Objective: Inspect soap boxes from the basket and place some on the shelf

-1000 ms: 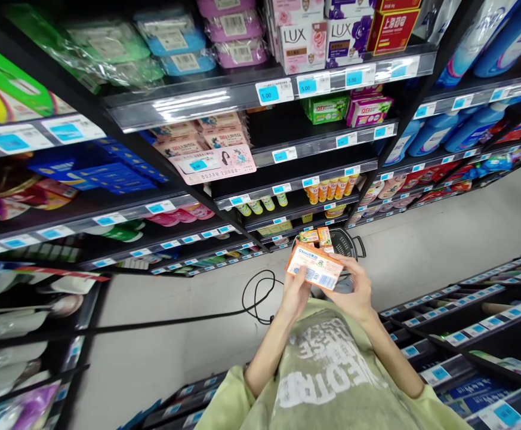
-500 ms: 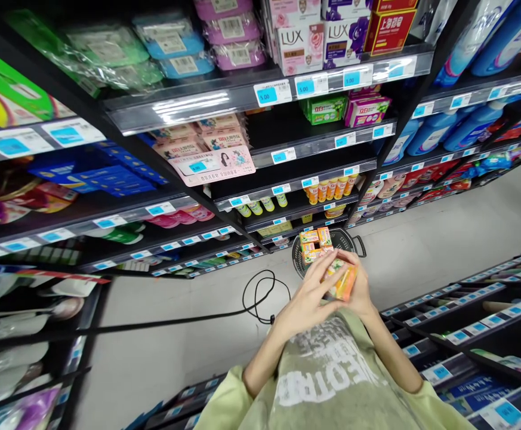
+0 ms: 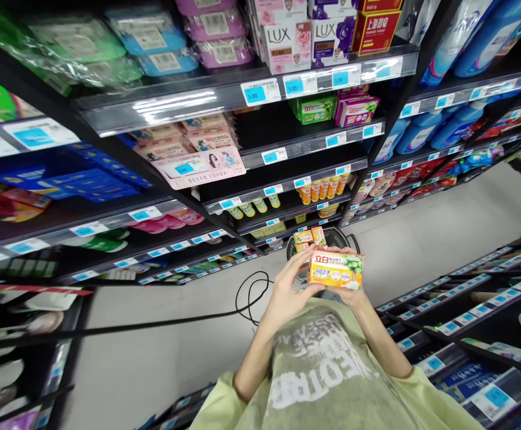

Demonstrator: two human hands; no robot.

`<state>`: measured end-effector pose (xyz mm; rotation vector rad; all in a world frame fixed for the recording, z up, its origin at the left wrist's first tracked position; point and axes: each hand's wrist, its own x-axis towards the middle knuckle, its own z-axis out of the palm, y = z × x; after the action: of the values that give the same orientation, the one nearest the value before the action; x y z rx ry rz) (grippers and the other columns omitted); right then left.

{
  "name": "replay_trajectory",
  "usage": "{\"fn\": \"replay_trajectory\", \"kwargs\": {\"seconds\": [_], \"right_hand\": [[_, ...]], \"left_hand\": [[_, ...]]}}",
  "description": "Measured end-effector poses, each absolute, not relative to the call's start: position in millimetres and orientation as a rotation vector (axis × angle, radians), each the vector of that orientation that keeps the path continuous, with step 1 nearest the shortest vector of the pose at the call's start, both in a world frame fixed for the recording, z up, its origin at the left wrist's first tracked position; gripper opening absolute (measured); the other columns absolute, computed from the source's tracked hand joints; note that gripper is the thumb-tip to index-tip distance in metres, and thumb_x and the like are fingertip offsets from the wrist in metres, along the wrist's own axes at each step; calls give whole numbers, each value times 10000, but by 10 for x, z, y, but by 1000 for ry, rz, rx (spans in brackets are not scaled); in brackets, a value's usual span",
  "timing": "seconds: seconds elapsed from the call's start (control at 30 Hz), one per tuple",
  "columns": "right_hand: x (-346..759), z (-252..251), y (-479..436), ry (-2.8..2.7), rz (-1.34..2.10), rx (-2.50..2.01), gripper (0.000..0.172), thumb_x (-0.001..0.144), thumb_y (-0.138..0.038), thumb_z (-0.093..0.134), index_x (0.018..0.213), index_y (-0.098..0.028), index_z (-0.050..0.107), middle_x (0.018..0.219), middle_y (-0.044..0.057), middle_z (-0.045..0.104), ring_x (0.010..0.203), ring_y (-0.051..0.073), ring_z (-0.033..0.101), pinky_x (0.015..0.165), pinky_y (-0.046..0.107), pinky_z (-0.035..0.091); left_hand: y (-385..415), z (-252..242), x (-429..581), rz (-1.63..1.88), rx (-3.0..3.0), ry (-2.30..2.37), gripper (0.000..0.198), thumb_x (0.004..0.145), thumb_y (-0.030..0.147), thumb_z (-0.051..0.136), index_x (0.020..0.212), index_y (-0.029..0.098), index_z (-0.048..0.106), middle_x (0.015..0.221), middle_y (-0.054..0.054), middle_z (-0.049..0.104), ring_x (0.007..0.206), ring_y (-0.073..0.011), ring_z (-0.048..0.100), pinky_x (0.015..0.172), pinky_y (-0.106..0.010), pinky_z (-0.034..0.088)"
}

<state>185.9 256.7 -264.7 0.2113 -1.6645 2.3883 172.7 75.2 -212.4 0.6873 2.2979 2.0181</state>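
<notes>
Head view: orange box (image 3: 336,270) faces the camera
Left hand (image 3: 288,291): grips the box's left end
Right hand (image 3: 352,296): clasps it from behind, partly hidden
Basket (image 3: 338,237): holds similar boxes (image 3: 304,237)

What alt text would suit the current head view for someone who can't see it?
A person's left hand and right hand hold an orange-and-white 立白 soap box, printed side up. Beyond it, a dark basket holds similar boxes, beside store shelves of LUX boxes and blue bottles.
</notes>
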Motion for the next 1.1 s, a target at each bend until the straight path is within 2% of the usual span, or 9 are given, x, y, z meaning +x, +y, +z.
{"fn": "replay_trajectory", "kwargs": {"seconds": [0.23,0.37,0.43,0.5,0.57,0.63,0.73,0.97,1.1], "right_hand": [[1821,-2459,2533,-1817,2196,158,708,703,-385,956,1255,-305,519,1333,95,653,1281,331,671,1111,564,551],[1769,-2354,2515,-2030,1740,144,609,750,-378,914,1283,-270,639,1244,100,676,1183,327,696,1064,542,581],[1753,-2339,2493,-2035,1689,177,626,761,-378,915,1320,-283,649,1252,101,696,1176,330,704,1044,533,597],[1754,-2351,2469,-1985,1826,180,767,738,-322,943,1412,-314,578,1314,96,705,1205,323,711,1019,507,624],[1777,-2399,2456,-1932,2011,116,901,716,-252,959,1483,-337,495,1376,93,700,1240,309,713,1004,469,644],[1819,-2499,2458,-1924,2151,-8,939,705,-237,964,1506,-327,482,1413,102,692,1257,306,714,990,432,659],[1895,-2761,2477,-1945,2285,-247,931,688,-302,972,1507,-266,531,1444,137,674,1247,324,722,956,393,677],[1759,-3446,2778,-2167,2235,-530,618,794,-423,860,1329,-172,680,1275,144,768,1063,278,798,887,281,677],[1411,-3761,3259,-2359,2100,-364,413,711,-429,890,1071,-244,807,1048,78,828,882,289,822,785,293,700]], "left_hand": [[793,-2051,1758,1726,895,2658,648,901,306,814,1494,305,553,1560,-145,563,1475,-336,500,1200,-619,443],[893,-2059,1793,1678,991,2618,878,864,366,848,1614,297,396,1622,-187,475,1526,-372,428,1213,-644,414],[894,-2074,1768,1701,905,2568,953,836,412,868,1635,314,358,1672,-185,402,1548,-391,390,1234,-657,374],[852,-2098,1712,1812,708,2465,951,793,467,895,1604,331,416,1694,-169,365,1552,-404,376,1229,-639,388],[787,-2142,1631,2000,406,2293,887,793,490,890,1561,330,474,1688,-160,374,1518,-391,425,1165,-572,484],[723,-2218,1534,2148,122,2078,787,830,474,862,1518,312,516,1641,-163,441,1432,-357,519,1040,-476,584],[678,-2406,1397,2134,-84,1772,703,795,465,891,1404,244,620,1461,-175,616,1281,-327,624,939,-401,609],[1024,-3122,1291,2087,-377,1645,734,660,517,964,1257,195,682,1140,-127,749,1061,-285,704,896,-355,581],[1328,-3516,1221,1985,-441,1940,672,634,561,965,1138,176,746,1028,-101,740,939,-241,709,849,-310,579]]}}
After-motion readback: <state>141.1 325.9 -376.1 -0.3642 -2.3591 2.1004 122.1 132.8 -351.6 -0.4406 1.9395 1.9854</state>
